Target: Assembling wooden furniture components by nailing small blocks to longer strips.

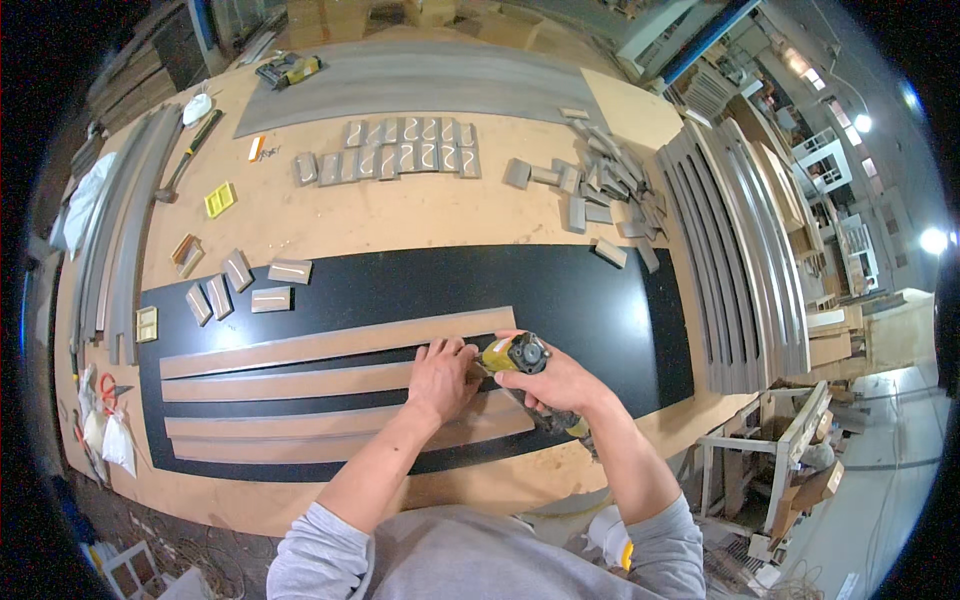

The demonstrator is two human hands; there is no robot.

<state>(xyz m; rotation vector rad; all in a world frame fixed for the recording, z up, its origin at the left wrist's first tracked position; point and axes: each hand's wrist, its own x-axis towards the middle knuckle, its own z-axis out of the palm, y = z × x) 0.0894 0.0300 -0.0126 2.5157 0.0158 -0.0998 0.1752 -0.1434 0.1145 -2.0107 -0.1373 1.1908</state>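
Observation:
My right hand (pixel 560 382) is wrapped round a yellow and black nail gun (pixel 515 352), whose nose points left toward my left hand. My left hand (pixel 441 378) is closed over the strips beside that nose, with its fingertips curled; what they pinch is hidden. Several long wooden strips (pixel 290 384), tan on top with grey edges, lie side by side on a black panel (pixel 420 285). Both hands are over the right part of these strips. Small grey blocks (pixel 290 271) with pale wavy lines lie on and beside the panel's far left corner.
Rows of grey blocks (pixel 400 158) with wavy lines lie farther back; plain blocks (pixel 610 185) are heaped right. Stacked slats (pixel 720 260) line the right side, long boards (pixel 140 220) the left. A hammer (pixel 190 155), scissors (pixel 110 392) and a second tool (pixel 290 69) lie around.

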